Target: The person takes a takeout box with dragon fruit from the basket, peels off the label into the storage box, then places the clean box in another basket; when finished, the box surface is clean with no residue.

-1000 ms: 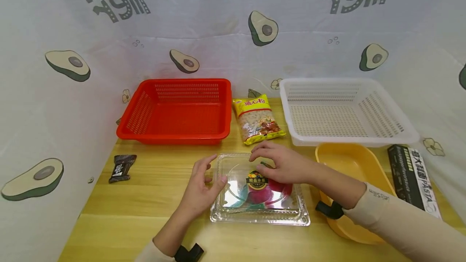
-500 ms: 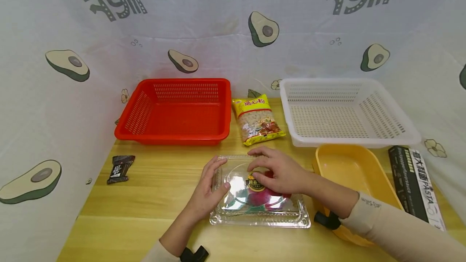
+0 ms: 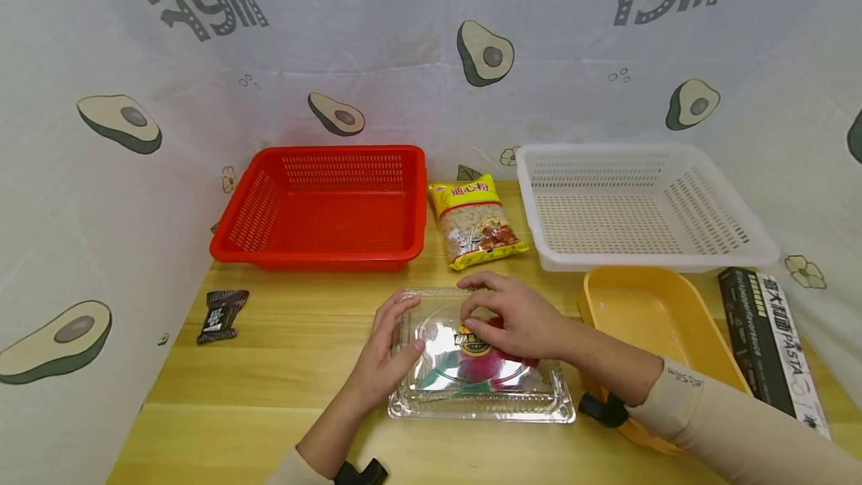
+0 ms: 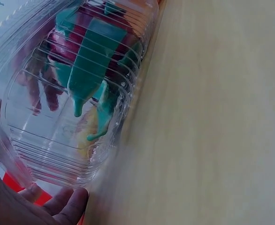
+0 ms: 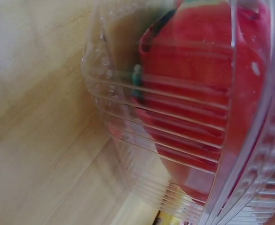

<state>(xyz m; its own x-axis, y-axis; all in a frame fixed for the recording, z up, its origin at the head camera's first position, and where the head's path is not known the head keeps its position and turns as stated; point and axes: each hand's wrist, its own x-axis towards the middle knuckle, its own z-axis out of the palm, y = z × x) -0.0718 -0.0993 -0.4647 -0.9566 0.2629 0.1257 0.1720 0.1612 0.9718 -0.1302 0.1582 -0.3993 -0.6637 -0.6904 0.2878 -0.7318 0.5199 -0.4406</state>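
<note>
Sitting on the bench (image 3: 283, 365) between both hands: clear ribbed plastic clamshell box (image 3: 478, 406) with black-and-gold label (image 3: 475, 348), glare on its lid. Inside, a rounded red-magenta object with green pointed flaps (image 3: 480, 367). Left hand (image 3: 380, 361) spread wide, fingers along the box's left edge. Right hand (image 3: 515, 320) arched over the top; cannot tell whether it grips. Versus one second ago: left fingers moved in to the box edge, right hand slightly nearer the wearer. Beyond: red perforated plastic basket (image 3: 337, 227), yellow-and-clear bag (image 3: 477, 221) of pale pasta, white perforated plastic basket (image 3: 599, 223). Right: orange-yellow plastic tub (image 3: 636, 302).
</note>
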